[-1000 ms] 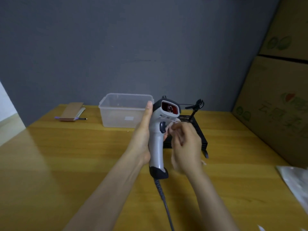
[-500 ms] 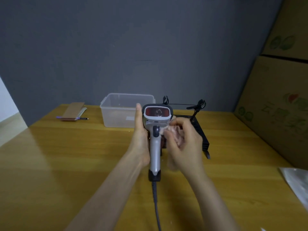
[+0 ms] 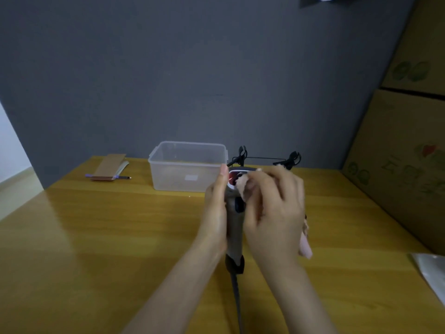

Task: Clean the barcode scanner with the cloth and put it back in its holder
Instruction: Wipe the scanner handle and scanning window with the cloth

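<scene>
My left hand point(image 3: 215, 213) grips the grey barcode scanner point(image 3: 234, 227) upright by its handle, its red window facing me. The scanner's dark cable point(image 3: 237, 302) hangs down toward me. My right hand point(image 3: 274, 213) holds a pale pink cloth point(image 3: 242, 186) and presses it against the window, covering most of the scanner's head. A tail of the cloth hangs below my right palm. The black holder point(image 3: 290, 160) stands behind my hands on the wooden table point(image 3: 96, 237); mostly hidden, only its upper prongs show.
A clear plastic box point(image 3: 187, 166) stands at the back of the table, left of the scanner. A cardboard strip with a pen point(image 3: 108, 168) lies at the far left. Large cardboard boxes point(image 3: 409, 141) wall the right side. A silvery bag point(image 3: 431, 273) lies at the right edge.
My right hand has moved up with the cloth from the scanner's neck onto the red window. The scanner was first turned to face me and has stayed upright.
</scene>
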